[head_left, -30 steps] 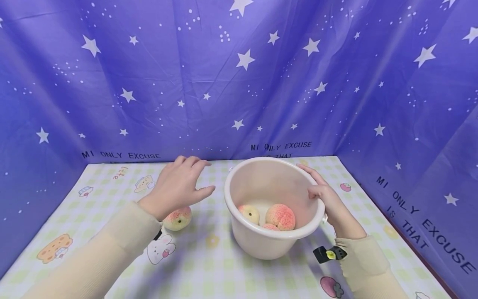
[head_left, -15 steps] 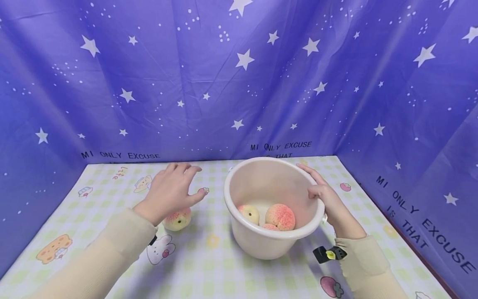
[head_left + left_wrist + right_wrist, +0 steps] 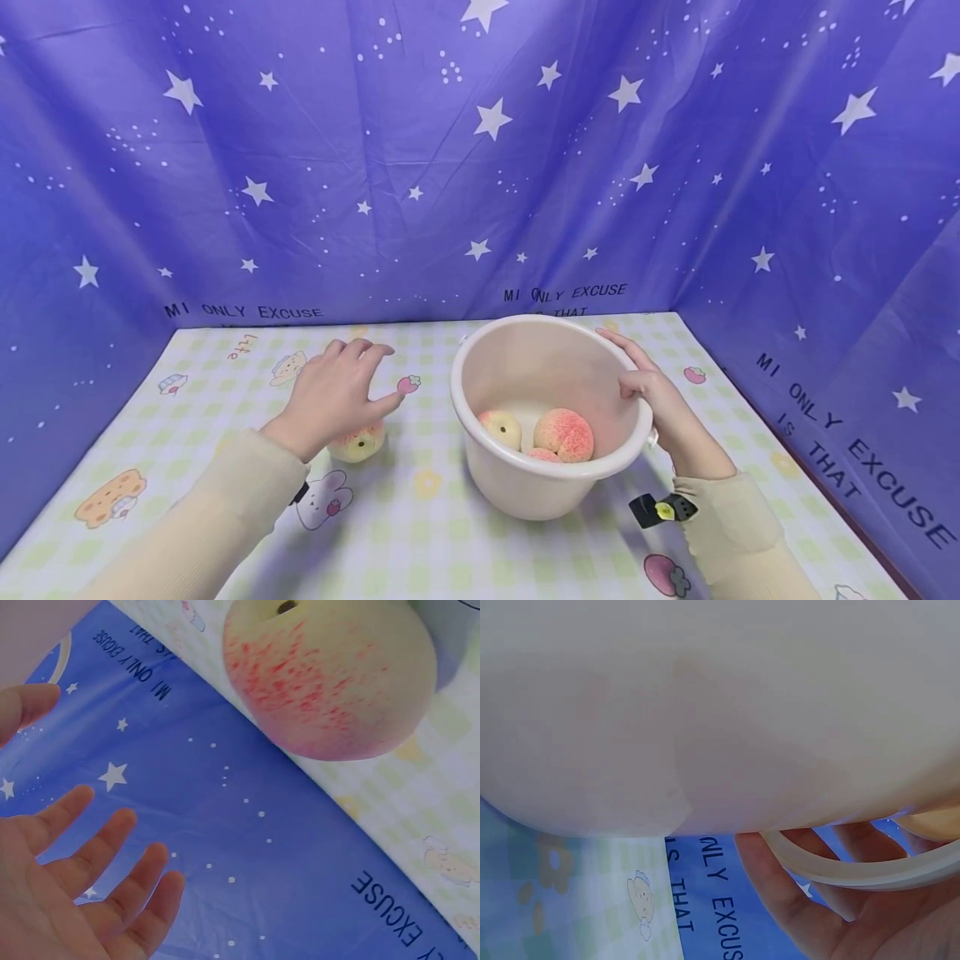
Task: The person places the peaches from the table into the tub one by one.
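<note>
My left hand (image 3: 330,398) hovers over a pink-and-yellow peach (image 3: 358,447) on the table, partly covering it in the head view. Its fingers are spread and hold nothing. In the left wrist view this peach (image 3: 330,686) appears large beside the loosely extended fingers (image 3: 97,851). To the right, a pale bucket (image 3: 525,493) tilts toward me. My right hand (image 3: 666,412) grips its right rim, thumb inside. Within lie a yellowish peach (image 3: 502,429), a redder peach (image 3: 564,435) and a partly hidden one (image 3: 543,455). The bucket wall (image 3: 705,727) fills most of the right wrist view.
A checked cloth (image 3: 420,542) with printed cartoon figures covers the table. Purple star-patterned curtains (image 3: 420,167) stand along its back and sides. A pale curved band (image 3: 855,876) passes in front of the right fingers in the right wrist view.
My left hand has moved left and nearer to me, from beyond the loose peach to over it. The right hand, the bucket and the peaches have stayed put.
</note>
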Action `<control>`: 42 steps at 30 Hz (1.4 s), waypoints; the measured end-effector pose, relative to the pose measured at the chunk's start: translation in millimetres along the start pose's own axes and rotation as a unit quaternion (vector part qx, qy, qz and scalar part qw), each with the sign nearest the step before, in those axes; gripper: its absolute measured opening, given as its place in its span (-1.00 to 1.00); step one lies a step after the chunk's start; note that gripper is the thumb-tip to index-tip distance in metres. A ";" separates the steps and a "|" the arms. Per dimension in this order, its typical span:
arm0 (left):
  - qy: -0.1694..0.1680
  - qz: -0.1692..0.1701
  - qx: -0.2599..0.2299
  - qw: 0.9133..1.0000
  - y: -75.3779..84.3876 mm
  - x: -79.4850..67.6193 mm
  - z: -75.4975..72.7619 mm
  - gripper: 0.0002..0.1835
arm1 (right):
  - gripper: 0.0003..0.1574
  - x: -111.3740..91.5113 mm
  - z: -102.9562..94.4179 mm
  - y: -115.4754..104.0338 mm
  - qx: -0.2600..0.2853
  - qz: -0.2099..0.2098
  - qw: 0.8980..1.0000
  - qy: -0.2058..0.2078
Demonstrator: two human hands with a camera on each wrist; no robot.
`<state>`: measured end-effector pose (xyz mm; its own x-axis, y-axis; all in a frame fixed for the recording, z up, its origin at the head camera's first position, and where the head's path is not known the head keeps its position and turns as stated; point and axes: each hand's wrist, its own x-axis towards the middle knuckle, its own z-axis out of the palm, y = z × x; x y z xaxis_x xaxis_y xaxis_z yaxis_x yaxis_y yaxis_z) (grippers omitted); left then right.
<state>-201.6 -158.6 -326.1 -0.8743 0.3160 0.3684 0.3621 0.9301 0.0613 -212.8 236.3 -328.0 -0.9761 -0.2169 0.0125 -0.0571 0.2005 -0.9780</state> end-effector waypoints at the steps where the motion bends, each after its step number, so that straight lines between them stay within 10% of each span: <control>1: -0.002 0.000 0.001 1.000 -0.7 -0.8 0.6 -0.40 | 0.14 -0.1 -0.1 0.1 -0.001 0.000 1.000 0.000; 42: -0.061 -0.022 -0.010 0.998 -18.5 -24.1 30.8 -0.46 | 0.14 0.2 0.0 -0.6 0.008 0.001 1.000 0.000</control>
<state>-197.2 -177.6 -364.7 -0.9218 0.2960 0.2502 0.3273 0.9403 0.0934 -213.0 236.1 -327.4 -0.9762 -0.2165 0.0101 -0.0516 0.1865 -0.9811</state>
